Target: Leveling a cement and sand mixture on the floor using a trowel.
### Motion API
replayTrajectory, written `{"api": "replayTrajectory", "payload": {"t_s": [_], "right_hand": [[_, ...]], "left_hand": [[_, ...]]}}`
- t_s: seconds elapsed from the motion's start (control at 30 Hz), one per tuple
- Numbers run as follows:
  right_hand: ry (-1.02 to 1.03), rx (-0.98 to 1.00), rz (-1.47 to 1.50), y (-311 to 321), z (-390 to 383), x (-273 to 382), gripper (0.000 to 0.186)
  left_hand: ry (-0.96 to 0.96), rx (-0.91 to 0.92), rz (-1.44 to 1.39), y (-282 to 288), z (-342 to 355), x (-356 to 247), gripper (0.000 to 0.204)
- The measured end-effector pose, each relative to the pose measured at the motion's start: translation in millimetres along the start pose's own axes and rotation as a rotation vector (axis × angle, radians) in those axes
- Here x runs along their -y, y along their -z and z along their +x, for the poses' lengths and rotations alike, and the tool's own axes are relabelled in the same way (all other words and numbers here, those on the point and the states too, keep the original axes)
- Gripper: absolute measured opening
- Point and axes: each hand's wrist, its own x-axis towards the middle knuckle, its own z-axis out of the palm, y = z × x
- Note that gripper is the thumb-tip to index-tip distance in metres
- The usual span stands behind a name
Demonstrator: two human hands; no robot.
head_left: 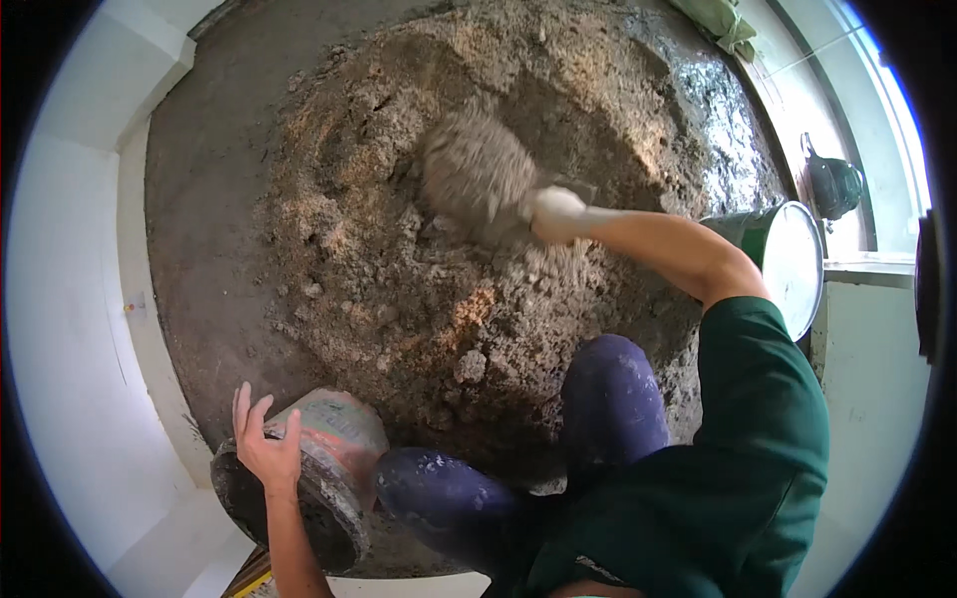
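Note:
My right hand (556,215), pale and blurred, possibly gloved, is closed on a tool (522,225), apparently a trowel or scoop, low over a large mound of damp, crumbly grey-brown mix (369,239) with tan patches. A blurred clump of the mix (477,166) is just beyond that hand; whether the tool carries it I cannot tell. At the lower left my left hand (267,448), fingers spread, is at the rim of a tilted, mud-crusted bucket (344,434) with a faded red and green outside. The bucket's dark mouth faces toward me and left.
My purple-clad knees (613,399) are at the mound's near edge. A round metal drum (778,269) stands at the right, beside a dark green object (832,179) on the window ledge. Greenish cloth (718,20) lies at top right. White walls (70,319) bound the grey floor (209,179).

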Motion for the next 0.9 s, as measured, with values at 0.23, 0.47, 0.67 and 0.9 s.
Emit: {"api": "replayTrajectory", "payload": {"t_s": [0.23, 0.47, 0.67, 0.9], "right_hand": [[-0.028, -0.75, -0.456, 146.1, 57.4, -33.9, 0.024], [-0.118, -0.457, 0.188, 54.2, 130.4, -43.6, 0.032], [0.269, 0.045, -0.308, 25.3, 35.4, 7.5, 0.026], [0.091, -0.867, -0.214, 179.6, 112.1, -0.4, 0.025]], "left_hand": [[-0.004, 0.002, 0.001, -2.9, 0.9, -0.9, 0.036], [-0.021, -0.022, -0.03, -11.2, 14.6, -11.5, 0.036], [0.04, 0.004, -0.003, -0.9, 0.1, 2.4, 0.036], [0.055, 0.036, 0.012, 3.6, -4.6, 0.6, 0.037]]}}
